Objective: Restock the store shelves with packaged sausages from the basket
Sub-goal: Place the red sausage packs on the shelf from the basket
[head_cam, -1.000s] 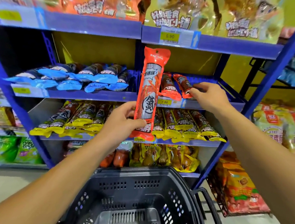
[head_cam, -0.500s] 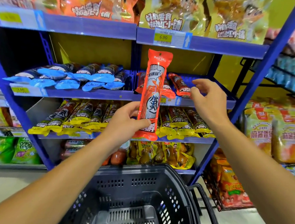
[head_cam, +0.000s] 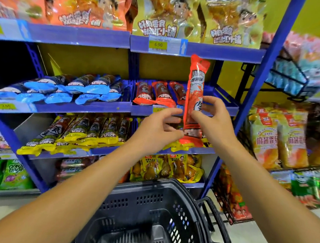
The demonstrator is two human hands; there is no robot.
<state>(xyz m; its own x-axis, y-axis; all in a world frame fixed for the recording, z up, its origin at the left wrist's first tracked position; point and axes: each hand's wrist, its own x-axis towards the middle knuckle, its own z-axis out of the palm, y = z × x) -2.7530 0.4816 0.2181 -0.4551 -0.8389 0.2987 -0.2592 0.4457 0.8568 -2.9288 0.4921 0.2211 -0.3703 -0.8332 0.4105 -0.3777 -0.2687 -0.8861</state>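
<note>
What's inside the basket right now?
Nothing visible in the basket: only its bare slotted floor and perforated walls show. The near part runs off the frame's bottom edge and both forearms cross it, so that corner can't be checked.

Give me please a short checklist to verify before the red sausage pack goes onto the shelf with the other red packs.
1. Red sausage pack held: ok, the right hand has a grip on its middle and it stands upright.
2. Left hand role: cannot tell; its fingers are at the pack's lower end, contact unclear.
3. Space in the red packs' tray: ok, bare blue floor shows right of the three red packs.
4. Matching product: ok, same red wrapper.
5. Basket contents: ok, no packs visible inside.
</note>
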